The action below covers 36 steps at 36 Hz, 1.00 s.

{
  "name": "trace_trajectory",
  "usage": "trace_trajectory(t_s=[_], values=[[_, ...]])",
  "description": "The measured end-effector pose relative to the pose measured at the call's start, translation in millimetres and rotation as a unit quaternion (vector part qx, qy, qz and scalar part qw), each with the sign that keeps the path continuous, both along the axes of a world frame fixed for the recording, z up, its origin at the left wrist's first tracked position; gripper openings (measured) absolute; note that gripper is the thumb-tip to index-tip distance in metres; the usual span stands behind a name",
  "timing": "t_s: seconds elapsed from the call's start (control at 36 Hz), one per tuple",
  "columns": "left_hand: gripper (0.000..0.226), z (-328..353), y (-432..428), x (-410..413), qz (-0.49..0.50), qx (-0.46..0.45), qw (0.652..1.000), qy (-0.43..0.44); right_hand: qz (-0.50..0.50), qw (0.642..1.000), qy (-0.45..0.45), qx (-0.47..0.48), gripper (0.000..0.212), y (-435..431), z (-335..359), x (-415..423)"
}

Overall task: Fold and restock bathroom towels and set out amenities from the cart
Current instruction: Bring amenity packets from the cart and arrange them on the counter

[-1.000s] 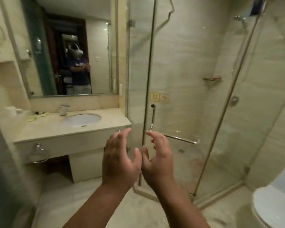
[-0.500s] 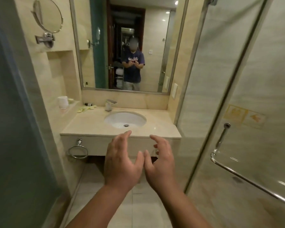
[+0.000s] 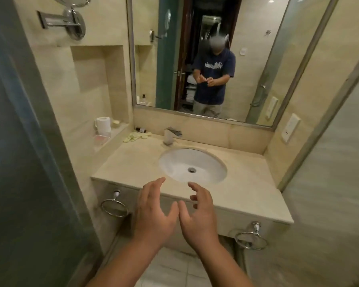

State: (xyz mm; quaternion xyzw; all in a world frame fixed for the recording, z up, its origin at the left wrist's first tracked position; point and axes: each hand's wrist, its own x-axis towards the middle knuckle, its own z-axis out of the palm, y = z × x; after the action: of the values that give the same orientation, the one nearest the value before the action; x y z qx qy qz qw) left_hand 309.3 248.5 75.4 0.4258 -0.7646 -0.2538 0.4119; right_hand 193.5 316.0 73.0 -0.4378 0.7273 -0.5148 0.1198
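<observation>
My left hand (image 3: 153,214) and my right hand (image 3: 199,216) are raised side by side in front of the vanity counter (image 3: 247,193), fingers loosely spread, holding nothing. Two bare towel rings hang under the counter's front edge, one at the left (image 3: 114,207) and one at the right (image 3: 250,240). A toilet paper roll (image 3: 103,124) stands on the left ledge. A small dark bottle (image 3: 141,129) and pale yellow-green items (image 3: 136,136) lie at the counter's back left. In the mirror (image 3: 257,59) stacked white towels (image 3: 191,90) show behind the person's reflection.
A white oval sink (image 3: 192,166) with a chrome faucet (image 3: 171,136) sits in the counter. A round magnifying mirror's arm (image 3: 68,21) is mounted on the left wall. A frosted glass door (image 3: 19,162) stands close at left, and a glass shower panel (image 3: 330,183) at right.
The view swung left from the shower to the vanity and came closer to the counter. Both hands stayed raised together and empty.
</observation>
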Motion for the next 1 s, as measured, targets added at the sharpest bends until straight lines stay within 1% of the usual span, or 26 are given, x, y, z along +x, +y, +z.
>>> trace_trajectory(t_s=[0.11, 0.28, 0.47, 0.56, 0.67, 0.83, 0.89, 0.94, 1.0], values=[[0.067, -17.6, -55.7, -34.9, 0.034, 0.014, 0.999, -0.03, 0.052, 0.998, 0.003, 0.018, 0.05, -65.8, -21.1, -40.1], [0.067, -43.3, -140.5, -75.2, 0.08, 0.073, 0.993, -0.054, 0.105, 0.991, -0.01, 0.079, 0.057, -160.8, -46.5, -89.8], [0.068, -86.5, -245.0, -97.2, 0.129, 0.132, 0.98, -0.073, 0.14, 0.982, -0.03, 0.122, 0.062, -275.3, -89.8, -114.8], [0.07, -107.6, -297.3, -105.9, 0.143, 0.144, 0.976, -0.078, 0.143, 0.98, -0.034, 0.132, 0.06, -328.0, -111.7, -121.2], [0.07, -140.6, -365.2, -113.8, 0.122, 0.151, 0.973, -0.122, 0.122, 0.98, -0.055, 0.148, 0.059, -394.9, -138.4, -128.1], [0.075, -180.7, -465.8, -129.0, 0.114, 0.196, 0.966, -0.122, 0.092, 0.98, -0.08, 0.159, 0.061, -492.0, -180.8, -137.1], [0.076, -196.6, -494.4, -136.0, 0.134, 0.18, 0.962, -0.156, 0.089, 0.978, -0.074, 0.171, 0.062, -521.6, -194.9, -138.7], [0.078, -212.9, -517.8, -142.4, 0.17, 0.159, 0.945, -0.228, 0.084, 0.977, -0.064, 0.185, 0.063, -547.7, -210.7, -139.6], [0.078, -229.1, -534.3, -146.3, 0.186, 0.155, 0.932, -0.269, 0.073, 0.976, -0.052, 0.198, 0.064, -567.6, -224.7, -139.4]])
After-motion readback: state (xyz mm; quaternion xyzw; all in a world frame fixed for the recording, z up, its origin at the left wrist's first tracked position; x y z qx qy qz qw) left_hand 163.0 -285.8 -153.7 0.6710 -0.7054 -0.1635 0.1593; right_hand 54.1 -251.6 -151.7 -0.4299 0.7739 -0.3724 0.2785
